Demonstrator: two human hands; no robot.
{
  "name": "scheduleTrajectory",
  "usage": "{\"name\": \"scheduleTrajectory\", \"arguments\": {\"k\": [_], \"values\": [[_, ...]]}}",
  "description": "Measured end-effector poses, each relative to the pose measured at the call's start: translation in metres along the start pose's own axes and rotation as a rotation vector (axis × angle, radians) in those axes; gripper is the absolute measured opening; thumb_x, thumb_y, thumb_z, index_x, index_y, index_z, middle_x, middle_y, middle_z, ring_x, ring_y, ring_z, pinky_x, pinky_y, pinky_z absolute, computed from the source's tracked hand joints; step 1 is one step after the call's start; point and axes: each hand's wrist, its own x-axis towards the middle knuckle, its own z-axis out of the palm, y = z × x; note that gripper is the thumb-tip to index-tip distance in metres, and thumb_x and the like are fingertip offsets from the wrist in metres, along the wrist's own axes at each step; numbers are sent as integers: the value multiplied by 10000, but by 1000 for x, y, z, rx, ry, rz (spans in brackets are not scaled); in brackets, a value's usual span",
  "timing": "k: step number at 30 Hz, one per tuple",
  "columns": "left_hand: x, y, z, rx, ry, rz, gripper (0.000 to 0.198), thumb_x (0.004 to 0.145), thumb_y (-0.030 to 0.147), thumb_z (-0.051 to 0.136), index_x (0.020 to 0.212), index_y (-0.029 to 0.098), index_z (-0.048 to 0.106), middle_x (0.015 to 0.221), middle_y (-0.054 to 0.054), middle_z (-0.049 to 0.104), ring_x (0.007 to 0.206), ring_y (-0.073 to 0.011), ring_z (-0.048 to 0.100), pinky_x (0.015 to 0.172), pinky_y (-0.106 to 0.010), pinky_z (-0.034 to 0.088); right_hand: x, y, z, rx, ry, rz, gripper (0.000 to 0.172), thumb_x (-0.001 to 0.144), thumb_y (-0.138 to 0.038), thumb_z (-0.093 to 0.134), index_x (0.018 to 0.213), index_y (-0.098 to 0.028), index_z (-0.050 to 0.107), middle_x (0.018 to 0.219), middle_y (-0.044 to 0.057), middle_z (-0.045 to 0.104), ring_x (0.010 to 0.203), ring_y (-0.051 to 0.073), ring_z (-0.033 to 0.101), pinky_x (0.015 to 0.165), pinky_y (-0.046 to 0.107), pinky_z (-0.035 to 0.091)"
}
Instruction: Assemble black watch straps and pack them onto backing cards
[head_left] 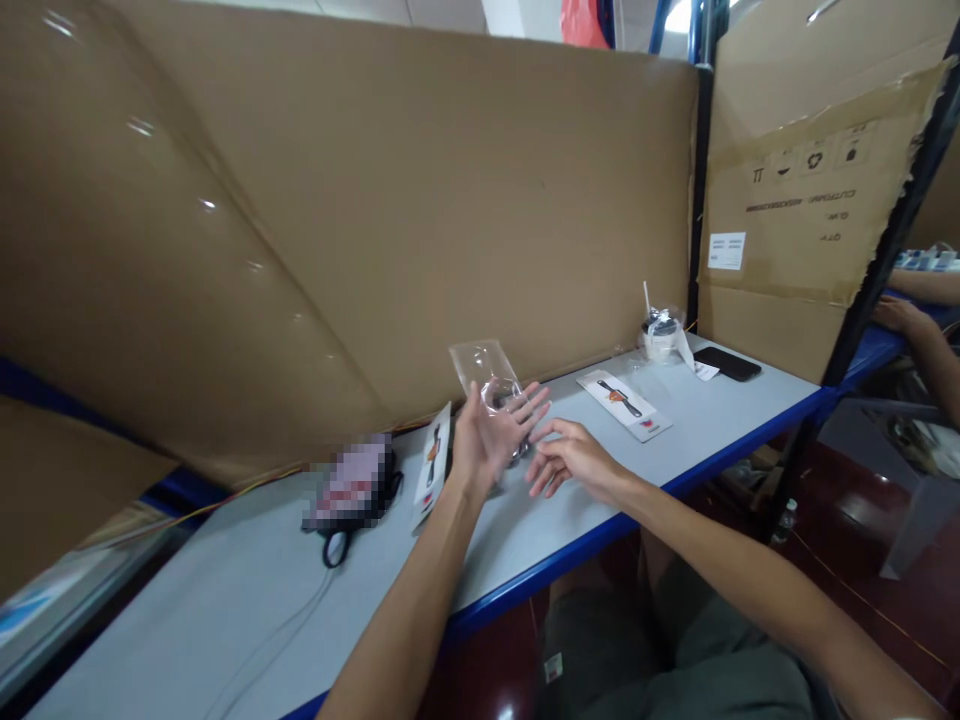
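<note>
Near the middle of the table, my left hand point(491, 435) is open, with palm showing and fingers stretched out. Behind its thumb and fingers stands a clear plastic package point(480, 360); whether the hand touches it I cannot tell. Something dark shows through the plastic, partly hidden by the fingers. Just to the right hovers my right hand point(570, 460), its fingers loosely bent and apart, nothing visible in them. A white printed card point(433, 462) with a picture of a black-handled tool is beside my left wrist. A similar card point(624, 404) lies flat to the right.
On the left of the table point(225, 600) lies a dark pouch-like item point(352, 485), partly pixelated, with a cable. At the back right are a lidded cup point(661, 335) with a straw and a black phone point(727, 363). Cardboard walls point(450, 200) enclose the back. Another person's arm point(919, 325) shows far right.
</note>
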Motion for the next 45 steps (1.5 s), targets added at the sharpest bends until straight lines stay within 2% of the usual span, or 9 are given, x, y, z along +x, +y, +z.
{"name": "scheduleTrajectory", "arguments": {"k": [3,8,12,21,27,37,41,43,45], "values": [[2,16,-15,-76,69,115,455,909,650,565,1177,283,573,1030,-83,693,902,-204,710,836,-385,577,20,-2,3,-205,-31,22,198,1022,-354,427,1024,-199,550,719,31,722,588,169,705,533,238,516],[5,44,-44,-240,206,337,520,916,723,455,1053,260,645,1008,-81,693,901,-185,675,783,-324,573,58,-1,-9,-1032,371,-187,215,996,-281,486,1132,-198,632,1174,108,712,1102,233,660,913,345,524],[5,46,-52,-282,208,299,515,921,697,472,1000,228,668,1005,-93,694,908,-180,669,787,-310,571,94,14,3,-1434,249,-267,379,938,-270,545,1297,-160,602,1401,190,556,1308,337,499,1034,478,456],[4,47,-70,-163,218,313,537,870,736,511,1022,244,665,1033,-84,708,923,-194,661,760,-325,576,144,41,20,-1516,74,-193,362,938,-266,512,1255,-193,672,1322,151,630,1311,368,494,1012,532,464],[6,44,-75,-23,203,321,567,879,764,437,961,252,665,987,-74,703,911,-195,651,806,-338,572,125,43,-6,-1563,75,-273,327,961,-242,486,1211,-161,682,1205,170,688,1206,323,582,934,434,527],[10,23,-37,-203,174,205,578,874,740,520,1118,232,651,1063,-116,677,921,-201,678,773,-339,576,43,15,-82,-1630,44,-321,333,998,-272,526,1297,-191,646,1299,148,664,1243,285,595,986,380,484],[10,16,-29,-184,145,169,570,901,727,484,1170,244,622,1066,-116,664,909,-187,677,774,-324,575,7,-6,-92,-1584,355,-336,341,1048,-314,453,1279,-156,648,1278,156,675,1245,261,593,1050,359,425],[10,13,-28,-161,132,157,562,904,724,482,1189,257,611,1063,-111,663,910,-186,676,783,-323,573,-14,-10,-87,-1594,509,-189,315,1050,-281,417,1144,-157,691,1134,153,720,1134,270,653,969,352,465],[11,10,-27,-140,118,145,565,899,720,495,1226,269,596,1066,-109,664,919,-191,675,798,-331,570,-33,-8,-78,-1636,506,-30,280,1034,-300,452,1107,-177,693,1047,146,731,1021,277,697,878,348,496]]}}
